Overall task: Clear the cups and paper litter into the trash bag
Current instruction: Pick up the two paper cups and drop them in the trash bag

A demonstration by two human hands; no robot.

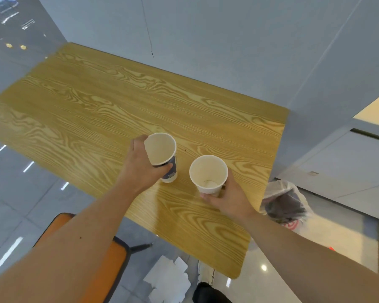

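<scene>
Two paper cups stand near the front of a wooden table (96, 101). My left hand (140, 167) is wrapped around the blue-and-white cup (162, 152), which tilts slightly toward me. My right hand (230, 200) grips the plain white cup (208, 173) from its near right side; this cup looks empty. A white trash bag (284, 202) hangs open beyond the table's right edge, low by the floor. Several sheets of white paper litter (169, 281) lie on the floor under the table's near edge.
An orange chair (109, 265) sits at the table's near left side, under my left forearm. Grey walls close in behind and to the right of the table. A shoe (206, 274) shows on the floor beside the papers.
</scene>
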